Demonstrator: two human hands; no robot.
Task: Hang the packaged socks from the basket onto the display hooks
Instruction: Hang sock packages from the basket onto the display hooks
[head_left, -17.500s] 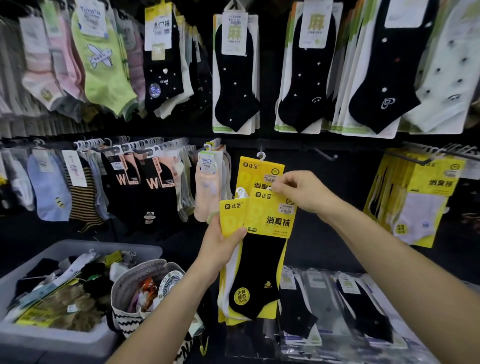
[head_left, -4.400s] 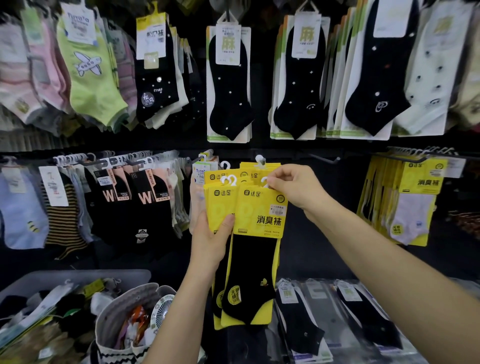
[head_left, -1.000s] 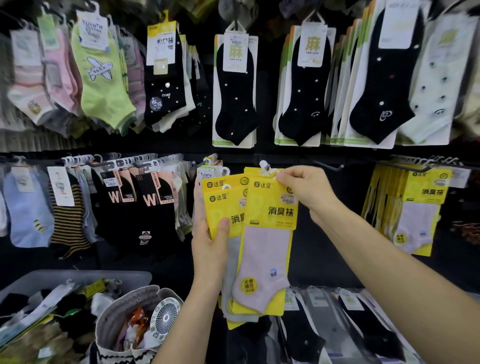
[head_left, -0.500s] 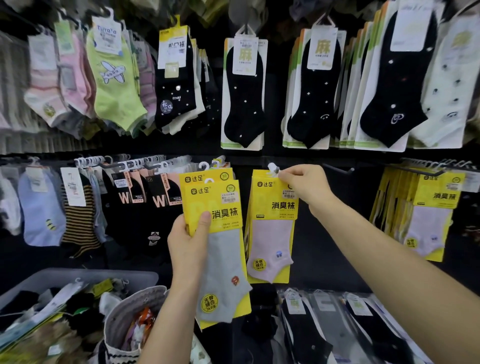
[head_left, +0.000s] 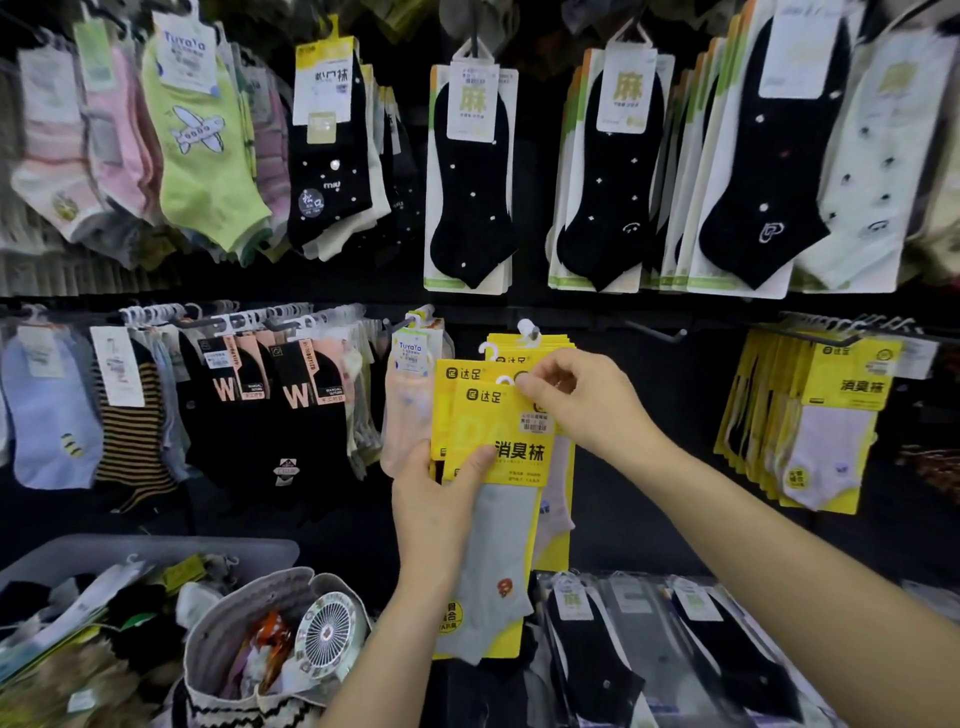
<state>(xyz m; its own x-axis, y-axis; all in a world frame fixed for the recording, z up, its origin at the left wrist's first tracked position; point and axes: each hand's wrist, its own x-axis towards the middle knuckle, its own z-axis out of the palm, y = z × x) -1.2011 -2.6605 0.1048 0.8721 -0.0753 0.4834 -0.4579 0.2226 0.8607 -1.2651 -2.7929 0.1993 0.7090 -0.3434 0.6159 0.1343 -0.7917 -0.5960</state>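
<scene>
1. On the right hand (head_left: 582, 405), the fingers (head_left: 540, 383) are pinched tight on the top edge of the front pack (head_left: 514, 452), just beside its white hanger loop (head_left: 504, 380).
2. The left hand (head_left: 436, 504) grips the same card lower down, with the thumb (head_left: 475, 460) across its face and the other fingers hidden behind. A second pack (head_left: 457, 375) sits tucked behind the first.
3. I judge the pack light. The yellow card is stiff, and the grey sock below is soft and floppy. I'd hold it by the card near the loop, never by the sock.
4. The peg (head_left: 527, 328) is at 12 o'clock from the right hand, near, and carries the hung packs (head_left: 558, 347). The loop is not yet on it.
5. The basket (head_left: 156, 545) lies at 8 o'clock from the left hand, well apart, with a cloth bag (head_left: 244, 603) beside it.
</scene>
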